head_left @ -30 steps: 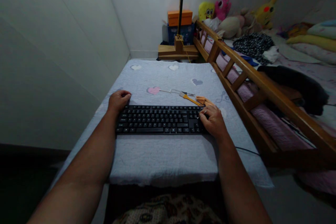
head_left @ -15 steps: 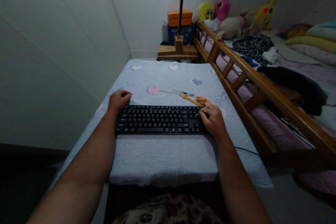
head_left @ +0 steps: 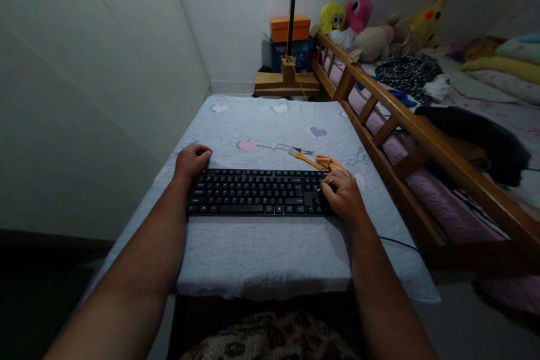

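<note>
A black keyboard lies flat on the cloth-covered table, its long side across my front. My left hand is curled at its upper left corner, fingers bent and gripping the edge. Over the number pad at the right end is my right hand, closed in a pinch on a thin white cotton swab, whose tip is close to the keys. Part of the number pad is hidden under this hand. Just behind it lies an orange cloth, and a yellow-handled brush rests beside that.
Thin metal tools lie behind the keyboard on the pale quilted cover. A cable runs off to the right. A wooden bed rail borders the table's right side; a pale wall stands left. Boxes sit beyond the far end.
The cotton swab has tilted slightly in my right hand, which stays over the number pad. My left hand keeps its place, and the view has shifted very little.
</note>
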Motion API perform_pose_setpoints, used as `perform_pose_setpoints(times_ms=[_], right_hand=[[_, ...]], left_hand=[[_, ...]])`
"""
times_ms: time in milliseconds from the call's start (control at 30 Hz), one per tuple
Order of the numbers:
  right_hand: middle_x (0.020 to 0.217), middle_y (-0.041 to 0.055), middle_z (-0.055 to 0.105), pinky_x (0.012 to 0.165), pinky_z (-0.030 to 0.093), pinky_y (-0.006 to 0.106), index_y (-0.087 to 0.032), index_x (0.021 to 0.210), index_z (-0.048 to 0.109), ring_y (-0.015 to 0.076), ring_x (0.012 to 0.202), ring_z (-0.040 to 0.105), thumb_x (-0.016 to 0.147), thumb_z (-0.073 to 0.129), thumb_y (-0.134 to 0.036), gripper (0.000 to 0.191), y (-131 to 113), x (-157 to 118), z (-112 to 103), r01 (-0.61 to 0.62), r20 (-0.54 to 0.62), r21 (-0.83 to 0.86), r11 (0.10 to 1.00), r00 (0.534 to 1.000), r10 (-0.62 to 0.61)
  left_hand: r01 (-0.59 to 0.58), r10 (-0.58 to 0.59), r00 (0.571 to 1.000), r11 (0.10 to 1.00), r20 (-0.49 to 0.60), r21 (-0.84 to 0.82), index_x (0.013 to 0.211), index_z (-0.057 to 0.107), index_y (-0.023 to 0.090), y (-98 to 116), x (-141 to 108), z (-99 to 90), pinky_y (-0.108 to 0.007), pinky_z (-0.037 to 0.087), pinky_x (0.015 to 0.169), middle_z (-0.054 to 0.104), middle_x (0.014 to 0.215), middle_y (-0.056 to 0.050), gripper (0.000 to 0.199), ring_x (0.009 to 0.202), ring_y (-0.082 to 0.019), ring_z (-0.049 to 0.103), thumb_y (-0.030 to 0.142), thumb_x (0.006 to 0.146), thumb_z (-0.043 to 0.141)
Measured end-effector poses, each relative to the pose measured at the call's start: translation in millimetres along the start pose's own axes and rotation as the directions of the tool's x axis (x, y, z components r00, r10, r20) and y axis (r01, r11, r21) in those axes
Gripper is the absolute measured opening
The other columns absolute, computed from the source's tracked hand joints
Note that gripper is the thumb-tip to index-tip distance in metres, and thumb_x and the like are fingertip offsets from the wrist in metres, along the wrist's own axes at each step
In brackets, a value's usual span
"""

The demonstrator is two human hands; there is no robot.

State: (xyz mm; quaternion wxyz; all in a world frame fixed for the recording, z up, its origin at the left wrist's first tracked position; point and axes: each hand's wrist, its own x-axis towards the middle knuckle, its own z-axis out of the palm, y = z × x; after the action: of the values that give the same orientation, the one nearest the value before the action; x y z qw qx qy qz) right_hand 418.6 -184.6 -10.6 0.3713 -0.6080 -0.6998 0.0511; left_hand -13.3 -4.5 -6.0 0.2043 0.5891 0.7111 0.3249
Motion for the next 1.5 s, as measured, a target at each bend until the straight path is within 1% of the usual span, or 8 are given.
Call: perform_pose_setpoints(times_ms=[200, 433, 800, 967, 1133, 1367, 1500], right_hand=[[0.090, 0.0069, 0.077, 0.107, 0.053, 0.055, -0.028, 0.078, 0.072, 0.0316, 0.099, 0.072, 0.097, 0.064, -0.024, 0.021, 0, -1, 0, 0.010, 0.000, 0.020, 1.000, 1.000, -0.010], [0.091, 0.0069, 0.077, 0.105, 0.053, 0.055, -0.028, 0.079, 0.072, 0.0310, 0.100, 0.072, 0.099, 0.063, -0.022, 0.022, -5, 0, 3, 0.030, 0.012, 0.017, 0.999, 0.999, -0.030], [0.095, 0.0069, 0.079, 0.102, 0.051, 0.053, -0.027, 0.084, 0.075, 0.0305, 0.100, 0.071, 0.100, 0.065, -0.020, 0.020, -9, 0, 4, 0.052, 0.061, 0.001, 0.999, 0.997, -0.052], [0.093, 0.0071, 0.078, 0.102, 0.051, 0.050, -0.026, 0.082, 0.074, 0.0301, 0.100, 0.071, 0.100, 0.065, -0.020, 0.020, -2, 0, 3, 0.037, 0.047, 0.007, 0.999, 0.998, -0.038], [0.093, 0.0072, 0.078, 0.107, 0.051, 0.051, -0.027, 0.082, 0.072, 0.0309, 0.102, 0.072, 0.100, 0.064, -0.023, 0.020, 4, 0, -1, 0.023, 0.035, -0.004, 1.000, 0.999, -0.023], [0.095, 0.0081, 0.078, 0.107, 0.052, 0.051, -0.027, 0.083, 0.072, 0.0320, 0.105, 0.072, 0.100, 0.062, -0.024, 0.019, 3, 0, -1, 0.004, 0.039, -0.030, 1.000, 0.999, -0.002], [0.097, 0.0086, 0.078, 0.106, 0.051, 0.049, -0.027, 0.086, 0.074, 0.0327, 0.110, 0.071, 0.101, 0.062, -0.024, 0.019, 2, 0, -1, -0.009, 0.030, -0.062, 0.998, 0.999, 0.011]], left_hand=[[-0.006, 0.006, 1.000, 1.000, -0.002, 0.003, 0.082, 0.081, 0.026, -3, 1, 0.9, -0.038, 0.062, 0.100, 0.083, 0.088, -0.004, 0.020, 0.100, -0.030, 0.077, 0.037, 0.072, 0.068], [-0.011, 0.011, 1.000, 1.000, 0.002, 0.004, 0.084, 0.081, 0.025, -7, 4, 2.0, -0.038, 0.061, 0.100, 0.084, 0.094, -0.005, 0.020, 0.100, -0.030, 0.077, 0.037, 0.073, 0.069], [-0.001, 0.001, 1.000, 1.000, 0.010, 0.001, 0.082, 0.078, 0.025, -3, 1, 1.0, -0.036, 0.060, 0.098, 0.084, 0.094, -0.005, 0.017, 0.100, -0.029, 0.077, 0.035, 0.073, 0.069], [-0.007, 0.007, 1.000, 1.000, 0.010, -0.014, 0.083, 0.079, 0.024, -6, 2, 2.2, -0.035, 0.060, 0.099, 0.084, 0.093, -0.005, 0.019, 0.100, -0.029, 0.077, 0.036, 0.073, 0.068], [-0.010, 0.010, 1.000, 1.000, 0.008, -0.013, 0.081, 0.079, 0.024, -7, 4, 2.7, -0.037, 0.060, 0.101, 0.084, 0.093, -0.005, 0.017, 0.099, -0.029, 0.077, 0.035, 0.074, 0.068], [-0.020, 0.020, 1.000, 1.000, 0.012, -0.012, 0.082, 0.079, 0.024, -8, 5, 2.8, -0.036, 0.061, 0.099, 0.084, 0.093, -0.005, 0.018, 0.099, -0.029, 0.077, 0.035, 0.073, 0.069], [-0.020, 0.021, 1.000, 1.000, 0.014, -0.021, 0.081, 0.078, 0.024, -6, 4, 2.4, -0.036, 0.061, 0.098, 0.083, 0.093, -0.005, 0.016, 0.099, -0.028, 0.077, 0.035, 0.073, 0.069]])
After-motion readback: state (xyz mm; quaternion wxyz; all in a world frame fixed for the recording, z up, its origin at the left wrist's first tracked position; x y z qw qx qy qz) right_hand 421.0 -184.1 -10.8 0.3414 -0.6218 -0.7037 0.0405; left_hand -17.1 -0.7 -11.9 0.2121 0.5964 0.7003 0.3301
